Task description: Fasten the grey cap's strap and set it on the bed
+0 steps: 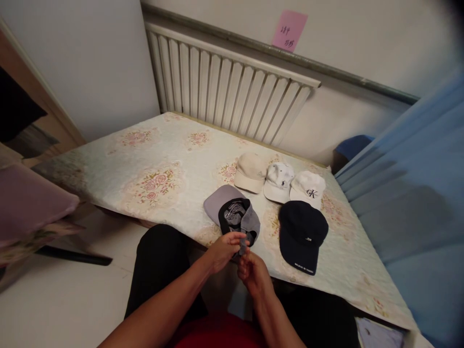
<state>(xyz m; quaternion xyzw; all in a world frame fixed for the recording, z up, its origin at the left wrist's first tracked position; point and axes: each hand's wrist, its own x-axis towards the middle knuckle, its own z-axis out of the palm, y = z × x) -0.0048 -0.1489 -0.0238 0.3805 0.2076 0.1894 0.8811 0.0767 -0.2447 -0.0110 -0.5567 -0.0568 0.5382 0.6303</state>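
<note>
A grey baseball cap (222, 202) lies upside down at the near edge of the bed, its brim toward the upper left and its dark inside showing. My left hand (227, 249) pinches the cap's back strap (242, 244) between thumb and fingers. Just below, my right hand (253, 270) has its fingers closed at the strap's lower end. To the right rests a navy cap (302, 229), brim toward me. Behind it sit a beige cap (251, 169), a white cap with a small dark logo (279, 179) and a white cap with CK lettering (308, 183).
The bed (174, 159) has a floral cover. Behind it are a white radiator (224, 87) and a pink paper note (290, 30) on the wall. A blue curtain (416, 193) hangs at the right. A pink-covered piece of furniture (36, 203) stands at the left.
</note>
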